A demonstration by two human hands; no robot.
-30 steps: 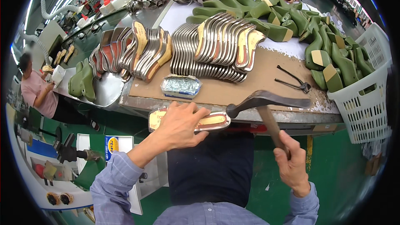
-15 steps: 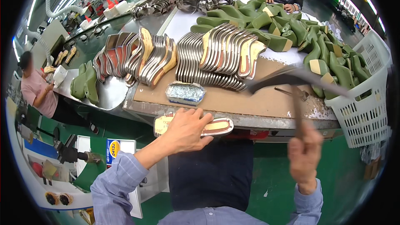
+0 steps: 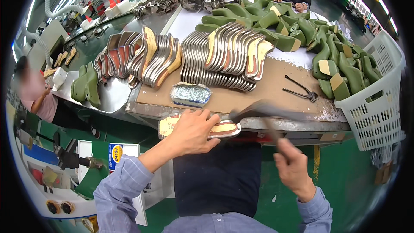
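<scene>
Many lasts point(image 3: 345, 67) beyond right hand point(image 3: 294, 166); stacked soles point(image 3: 228, 56) beyond left hand point(image 3: 193, 131), finished or not, cannot tell. Grips hammer point(image 3: 262, 110) in right hand. Holds one sole point(image 3: 225, 128) under left hand, near hammer's blurred head: seems partway hammered, not yet done.

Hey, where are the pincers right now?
In the head view, the pincers lie toward the right on the brown board, between the stacked metal-edged soles and the white basket, beyond the hammer in the right hand.
</scene>
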